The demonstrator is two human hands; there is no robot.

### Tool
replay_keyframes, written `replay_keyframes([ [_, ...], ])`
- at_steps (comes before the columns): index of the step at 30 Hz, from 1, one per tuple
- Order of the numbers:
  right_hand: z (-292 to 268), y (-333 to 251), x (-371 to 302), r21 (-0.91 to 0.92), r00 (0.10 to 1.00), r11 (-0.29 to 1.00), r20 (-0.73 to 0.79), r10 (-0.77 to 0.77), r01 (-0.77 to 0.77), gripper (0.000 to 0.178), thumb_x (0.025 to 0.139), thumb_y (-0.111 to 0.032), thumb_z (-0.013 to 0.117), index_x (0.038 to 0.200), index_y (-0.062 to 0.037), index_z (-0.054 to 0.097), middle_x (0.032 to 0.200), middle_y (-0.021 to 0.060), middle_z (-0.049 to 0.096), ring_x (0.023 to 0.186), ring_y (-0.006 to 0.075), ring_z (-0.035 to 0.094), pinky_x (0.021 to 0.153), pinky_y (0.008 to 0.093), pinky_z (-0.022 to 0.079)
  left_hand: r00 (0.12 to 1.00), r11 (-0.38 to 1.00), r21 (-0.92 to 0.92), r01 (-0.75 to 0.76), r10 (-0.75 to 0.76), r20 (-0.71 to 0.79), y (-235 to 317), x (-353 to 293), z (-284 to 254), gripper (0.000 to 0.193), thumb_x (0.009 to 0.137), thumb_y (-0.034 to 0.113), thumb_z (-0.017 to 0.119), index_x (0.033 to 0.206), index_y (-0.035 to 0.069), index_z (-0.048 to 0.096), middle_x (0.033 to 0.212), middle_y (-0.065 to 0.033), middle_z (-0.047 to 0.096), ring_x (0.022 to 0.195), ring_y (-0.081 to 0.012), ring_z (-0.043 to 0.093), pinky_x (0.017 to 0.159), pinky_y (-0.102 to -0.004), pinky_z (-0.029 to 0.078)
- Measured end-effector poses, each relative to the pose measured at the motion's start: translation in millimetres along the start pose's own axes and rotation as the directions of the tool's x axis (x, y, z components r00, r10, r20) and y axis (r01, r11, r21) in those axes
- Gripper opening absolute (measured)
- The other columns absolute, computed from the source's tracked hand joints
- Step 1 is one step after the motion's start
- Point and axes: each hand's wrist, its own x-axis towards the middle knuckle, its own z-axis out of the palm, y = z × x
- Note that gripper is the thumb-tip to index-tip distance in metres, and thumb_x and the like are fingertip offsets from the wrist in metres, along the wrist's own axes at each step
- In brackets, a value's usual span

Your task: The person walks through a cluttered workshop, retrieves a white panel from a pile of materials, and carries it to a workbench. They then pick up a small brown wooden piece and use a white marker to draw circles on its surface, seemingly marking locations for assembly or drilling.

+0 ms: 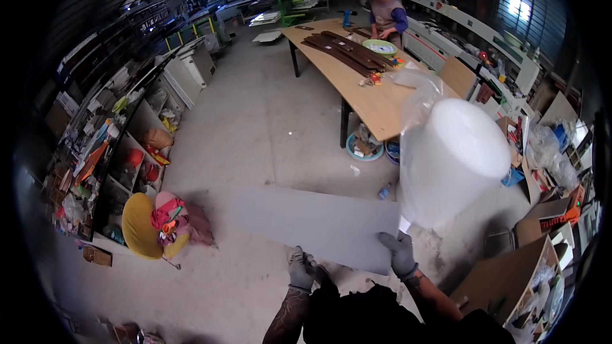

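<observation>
A flat, pale grey rectangular panel [319,223] is held out in front of me above the concrete floor. Its long side runs off to the left. My left hand [301,269], in a grey glove, is closed on the panel's near edge. At the panel's right end, my gloved right hand [400,255] grips the corner, with the thumb side on the upper face. The fingers under the panel are hidden. Just beyond my right hand stands a big white roll of bubble wrap [446,159], partly covered by clear plastic film.
A long wooden table [376,114] bears dark brown strips [347,51] and a green bowl [379,46]; a co-worker [387,16] stands at its far side. A yellow chair [141,226] and cluttered shelves [127,159] line the left. A board-sided bin [503,274] stands at right.
</observation>
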Motion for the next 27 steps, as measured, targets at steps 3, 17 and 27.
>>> replay_keyframes([
  [3, 10.5, -12.2, 66.5, 0.103, 0.992, 0.992, -0.107, -0.061, 0.072, 0.031, 0.095, -0.018, 0.064, 0.114, 0.0058, 0.066, 0.104, 0.0095, 0.070, 0.090, 0.0158, 0.067, 0.078, 0.0301, 0.054, 0.978, 0.981, -0.154, 0.121, -0.092, 0.186, 37.5, 98.4, 39.8, 0.028, 0.103, 0.032, 0.061, 0.080, 0.020, 0.050, 0.070, 0.0048, 0.044, 0.060, -0.0087, 0.043, 0.050, -0.0259, 0.037],
  [17, -128.7, 49.1, 477.7, 0.443, 0.836, 0.840, -0.549, -0.022, 0.314, 0.041, 0.100, -0.029, 0.059, 0.124, 0.0043, 0.062, 0.118, 0.0112, 0.066, 0.108, 0.0201, 0.064, 0.096, 0.0339, 0.051, 0.940, 0.691, 0.714, 0.115, -0.307, 0.145, 100.1, 487.6, 263.5, 0.031, 0.104, 0.024, 0.057, 0.130, 0.006, 0.060, 0.111, -0.0087, 0.070, 0.086, -0.0163, 0.068, 0.075, -0.0304, 0.056],
  [27, -175.8, 34.5, 750.9, 0.592, 0.903, 0.769, -0.427, 0.044, 0.243, 0.051, 0.099, -0.031, 0.061, 0.136, 0.0023, 0.053, 0.128, 0.0119, 0.062, 0.117, 0.0253, 0.060, 0.103, 0.0383, 0.047, 0.971, 0.725, 0.661, 0.193, -0.239, -0.022, 143.0, 691.2, 322.9, 0.034, 0.102, 0.026, 0.060, 0.128, 0.005, 0.061, 0.112, -0.0122, 0.070, 0.088, -0.0208, 0.070, 0.073, -0.0333, 0.058],
])
